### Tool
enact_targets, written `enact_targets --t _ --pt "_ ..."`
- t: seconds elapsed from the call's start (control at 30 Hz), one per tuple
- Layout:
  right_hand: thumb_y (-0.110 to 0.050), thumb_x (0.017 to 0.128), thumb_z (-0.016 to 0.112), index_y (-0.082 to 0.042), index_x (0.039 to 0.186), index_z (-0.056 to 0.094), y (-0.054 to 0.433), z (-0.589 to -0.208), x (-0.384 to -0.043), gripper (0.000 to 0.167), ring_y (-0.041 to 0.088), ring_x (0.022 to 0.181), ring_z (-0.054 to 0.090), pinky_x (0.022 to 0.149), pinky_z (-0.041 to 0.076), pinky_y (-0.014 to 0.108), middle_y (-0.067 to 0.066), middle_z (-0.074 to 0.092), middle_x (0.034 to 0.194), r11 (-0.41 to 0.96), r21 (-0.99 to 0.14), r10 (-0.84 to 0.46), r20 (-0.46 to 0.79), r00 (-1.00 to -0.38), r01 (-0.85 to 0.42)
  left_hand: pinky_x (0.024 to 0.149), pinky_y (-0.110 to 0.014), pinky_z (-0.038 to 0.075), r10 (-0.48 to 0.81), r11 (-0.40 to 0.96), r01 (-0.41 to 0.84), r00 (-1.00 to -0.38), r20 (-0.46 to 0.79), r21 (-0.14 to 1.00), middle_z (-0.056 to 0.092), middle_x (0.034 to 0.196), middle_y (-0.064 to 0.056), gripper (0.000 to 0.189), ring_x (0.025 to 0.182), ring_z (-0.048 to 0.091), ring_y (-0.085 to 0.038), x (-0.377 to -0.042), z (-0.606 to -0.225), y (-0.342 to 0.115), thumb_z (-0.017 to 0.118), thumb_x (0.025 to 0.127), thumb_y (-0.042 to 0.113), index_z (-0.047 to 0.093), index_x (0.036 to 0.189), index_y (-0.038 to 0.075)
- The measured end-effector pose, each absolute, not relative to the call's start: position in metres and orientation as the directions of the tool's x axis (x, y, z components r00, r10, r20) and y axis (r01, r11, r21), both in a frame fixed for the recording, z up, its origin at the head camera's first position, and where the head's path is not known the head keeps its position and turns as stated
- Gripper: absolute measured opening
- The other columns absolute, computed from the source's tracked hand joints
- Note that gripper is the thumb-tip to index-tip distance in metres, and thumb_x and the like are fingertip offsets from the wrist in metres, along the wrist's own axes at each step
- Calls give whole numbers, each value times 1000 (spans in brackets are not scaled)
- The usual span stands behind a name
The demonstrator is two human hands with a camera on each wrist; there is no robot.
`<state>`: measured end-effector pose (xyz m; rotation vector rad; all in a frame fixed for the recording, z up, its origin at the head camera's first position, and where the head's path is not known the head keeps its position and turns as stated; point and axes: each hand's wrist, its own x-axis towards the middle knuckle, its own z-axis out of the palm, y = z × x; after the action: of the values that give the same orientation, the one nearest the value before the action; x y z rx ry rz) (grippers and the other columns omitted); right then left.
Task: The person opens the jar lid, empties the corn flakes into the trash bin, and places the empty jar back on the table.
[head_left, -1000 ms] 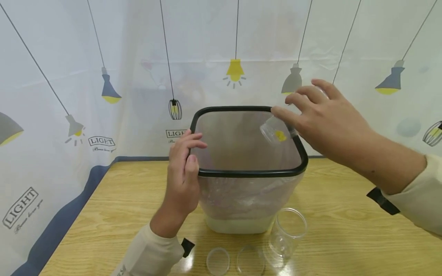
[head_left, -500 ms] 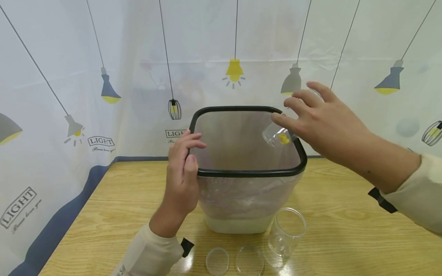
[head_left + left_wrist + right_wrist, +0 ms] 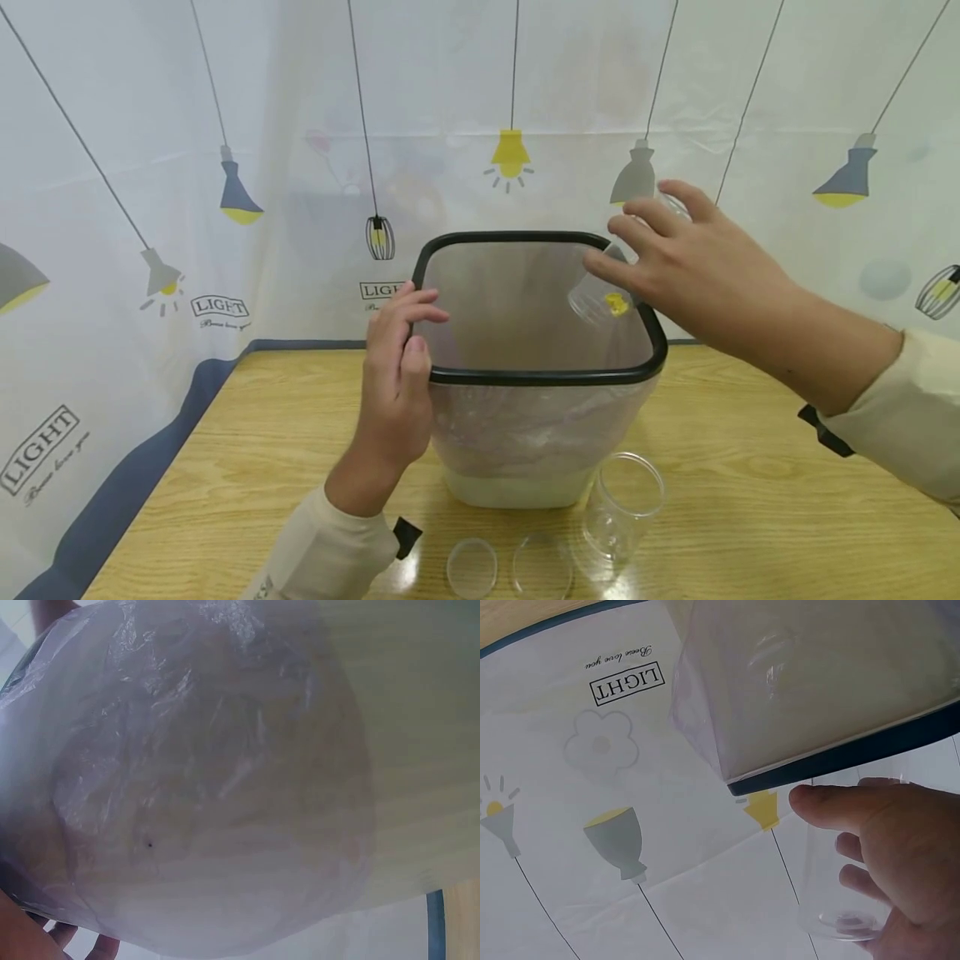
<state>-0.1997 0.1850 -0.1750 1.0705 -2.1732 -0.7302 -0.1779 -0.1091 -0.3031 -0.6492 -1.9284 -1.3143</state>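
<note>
A trash bin (image 3: 517, 487) with a black rim and a thin clear liner bag stands on the wooden table. My left hand (image 3: 393, 383) holds its left rim, fingers bent over the edge and thumb at the near corner. Over the right side of the bin's mouth, my right hand (image 3: 697, 250) grips a clear plastic jar (image 3: 588, 298) tipped downward to the left. A small yellow piece (image 3: 617, 303) shows at the jar. In the right wrist view, the thumb and fingers wrap the jar (image 3: 840, 900) beside the dark rim (image 3: 840, 756).
Another clear jar (image 3: 622, 521) stands in front of the bin, to the right. Two round clear lids, a smaller one (image 3: 472, 568) and a larger one (image 3: 543, 567), lie at the table's near side. A printed wall sheet (image 3: 465, 75) hangs behind the table.
My right hand and the tilted jar have shifted slightly down and left over the bin's mouth. My left hand keeps its place on the rim.
</note>
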Motion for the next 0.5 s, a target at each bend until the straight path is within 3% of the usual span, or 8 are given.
enact_targets --t 0.5 --pt "7 54 92 -16 130 55 180 -171 -200 88 40 127 44 111 30 59 22 55 128 501 695 -825 203 -528 -515 122 -53 17 19 362 731 -626 779 578 54 137 -18 37 149 31 -27 -178 -304 -109 29 97 12 60 114 -1"
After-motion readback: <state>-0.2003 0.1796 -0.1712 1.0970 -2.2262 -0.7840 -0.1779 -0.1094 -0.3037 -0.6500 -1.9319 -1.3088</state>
